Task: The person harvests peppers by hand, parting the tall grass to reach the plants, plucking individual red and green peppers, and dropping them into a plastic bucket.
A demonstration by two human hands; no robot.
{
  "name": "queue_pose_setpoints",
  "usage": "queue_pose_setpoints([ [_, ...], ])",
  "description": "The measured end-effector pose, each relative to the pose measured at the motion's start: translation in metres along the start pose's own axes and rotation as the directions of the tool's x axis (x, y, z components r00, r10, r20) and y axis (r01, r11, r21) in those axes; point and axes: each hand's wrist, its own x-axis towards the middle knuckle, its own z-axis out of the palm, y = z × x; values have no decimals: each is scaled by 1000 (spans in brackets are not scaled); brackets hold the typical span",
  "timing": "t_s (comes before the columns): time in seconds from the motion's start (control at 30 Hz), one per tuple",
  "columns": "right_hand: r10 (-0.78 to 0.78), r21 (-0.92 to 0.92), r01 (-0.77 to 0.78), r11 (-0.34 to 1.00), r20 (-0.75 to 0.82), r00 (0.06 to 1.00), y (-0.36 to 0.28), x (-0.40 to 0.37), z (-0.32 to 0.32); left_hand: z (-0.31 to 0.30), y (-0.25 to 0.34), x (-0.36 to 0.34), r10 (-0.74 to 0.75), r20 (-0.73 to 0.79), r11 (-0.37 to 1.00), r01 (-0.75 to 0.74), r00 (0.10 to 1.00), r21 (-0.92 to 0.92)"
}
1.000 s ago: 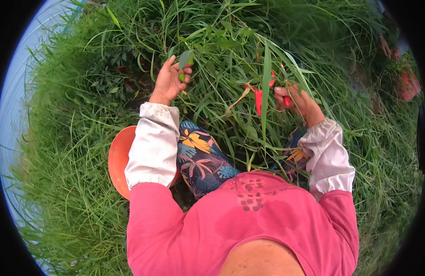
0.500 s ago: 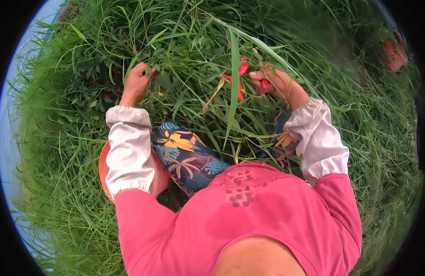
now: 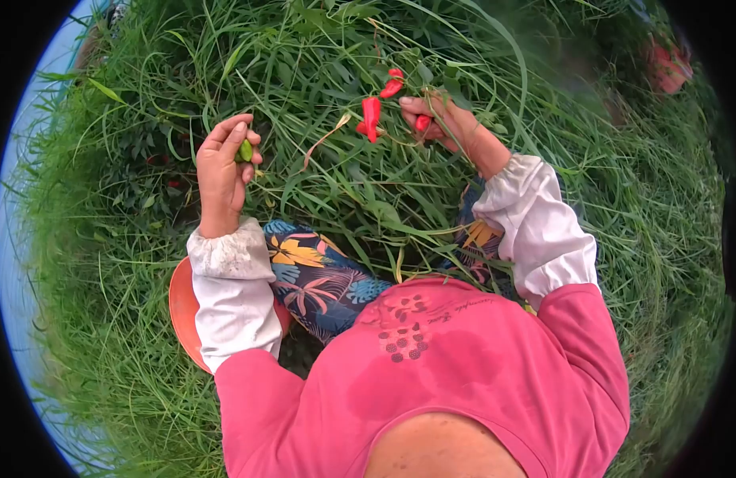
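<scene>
My left hand (image 3: 222, 169) is closed with a green chili pepper (image 3: 246, 150) between thumb and fingers, above the grass on the left. On the right, my right hand (image 3: 457, 132) is closed too, and a red chili pepper (image 3: 423, 123) shows at its fingers. Just left of that hand, a larger red chili pepper (image 3: 371, 116) hangs tip down among the leaves. Another red chili pepper (image 3: 392, 83) sits a little higher, close to the fingertips. A dry, curled leaf (image 3: 326, 139) stands between the two hands. The right palm is hidden.
An orange-red bucket (image 3: 183, 309) stands beside my left leg, partly under the left sleeve. Tall grass surrounds me, with darker pepper leaves on the left. A reddish container (image 3: 668, 68) is at the upper right. Blue sheeting (image 3: 21, 263) runs along the left edge.
My left hand has drawn back from the leaves and now shows a green chili pepper. My right hand has moved slightly up and left, and the red chili peppers beside it show more fully.
</scene>
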Motion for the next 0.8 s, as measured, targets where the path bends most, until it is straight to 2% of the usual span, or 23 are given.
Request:
queue_pose_setpoints([
  [0.03, -17, -31, 17, 999, 25, 1000, -2, 0, 0, 17, -4, -11, -22, 165, 1000, 25, 986, -11],
  [0.1, 3, -63, -2, 998, 21, 1000, 0, 1, 0, 56, -7, -28, -97, 207, 989, 71, 973, 128],
  [0.17, 7, -178, -16, 984, -49, 999, 0, -1, 6, 84, -16, -22, 120, 211, 914, -191, 970, 359],
  [0.2, 6, -178, -14, 984, -48, 999, -2, -5, 12, 95, -13, -19, 165, 227, 789, -266, 960, 554],
  [0.23, -10, -205, -19, 979, -138, 990, -5, -11, 22, 104, -5, -17, 204, 253, 618, -325, 946, 716],
  [0.27, -24, -220, -19, 975, -187, 982, -7, -13, 22, 110, -3, -13, 209, 257, 617, -331, 943, 713],
  [0.3, -37, -236, -20, 972, -236, 971, -9, -16, 22, 115, -1, -8, 106, 328, 562, -329, 939, 759],
  [0.33, -13, -197, -16, 980, -146, 989, -6, -14, 15, 120, 0, -4, -5, 386, 501, -331, 923, 799],
  [0.37, 10, -156, -18, 988, -52, 999, -4, -12, 10, 119, -3, 1, -2, 391, 501, -337, 921, 797],
  [0.43, 36, -158, -47, 986, -69, 997, -2, -11, 3, 111, -11, 9, -116, 535, 824, -219, 837, 522],
  [0.47, 66, -130, -66, 989, -3, 998, -5, -13, -2, 106, -5, 10, -133, 592, 867, -196, 795, 459],
  [0.5, 93, -104, -86, 991, 66, 993, -5, -14, -4, 99, -5, 13, -136, 589, 866, -194, 796, 461],
  [0.57, 90, -96, -87, 992, 35, 995, 3, -11, 0, 88, -6, 20, -257, 632, 964, 145, 731, 224],
  [0.63, 84, -86, -83, 993, 2, 996, 6, -9, 0, 83, -15, 23, -245, 659, 970, 178, 711, 168],
  [0.7, 148, -125, -135, 983, 100, 984, 3, -8, -6, 81, -21, 25, -279, 609, 958, 174, 742, 226],
  [0.73, 149, -122, -137, 983, 96, 984, 0, -12, -2, 79, -21, 29, -281, 612, 958, 177, 739, 227],
  [0.77, 118, -117, -113, 987, 40, 992, -4, -18, 8, 78, -22, 35, -181, 645, 917, -109, 742, 383],
  [0.8, 89, -114, -90, 989, -13, 996, -7, -22, 14, 77, -23, 37, -89, 691, 779, -382, 718, 497],
])
